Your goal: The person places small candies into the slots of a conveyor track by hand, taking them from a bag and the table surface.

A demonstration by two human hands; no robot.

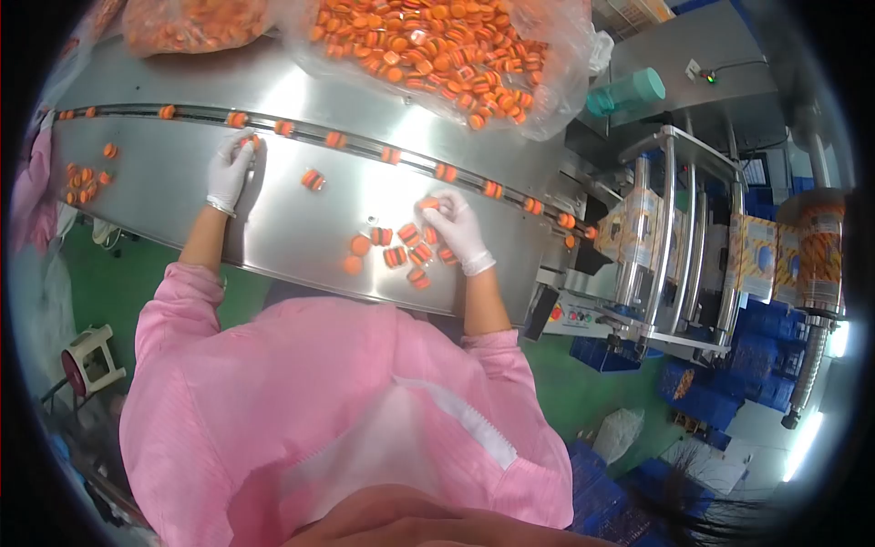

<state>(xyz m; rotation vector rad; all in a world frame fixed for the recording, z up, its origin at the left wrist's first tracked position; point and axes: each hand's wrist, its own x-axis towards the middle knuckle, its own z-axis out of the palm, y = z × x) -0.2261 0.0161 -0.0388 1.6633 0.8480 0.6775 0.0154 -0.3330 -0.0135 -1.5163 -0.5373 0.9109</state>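
My left hand (231,168), in a white glove, is at the near side of the narrow conveyor track, its fingers closed on an orange piece (256,142). My gloved right hand (453,224) is over the steel table (301,228), with thumb and fingers pinched on another orange piece (428,203). Beside and below the right hand lie several orange-and-dark striped pieces (395,257), some in clear wrap. A single striped piece (313,180) rests between the hands. More pieces (391,156) sit spaced along the track.
A large clear bag of orange pieces (437,46) lies behind the track, another bag (187,23) to its left. At the right stands a wrapping machine with film rolls (822,246). A teal cup (643,86) is behind it. A co-worker's pink sleeve (38,182) shows far left.
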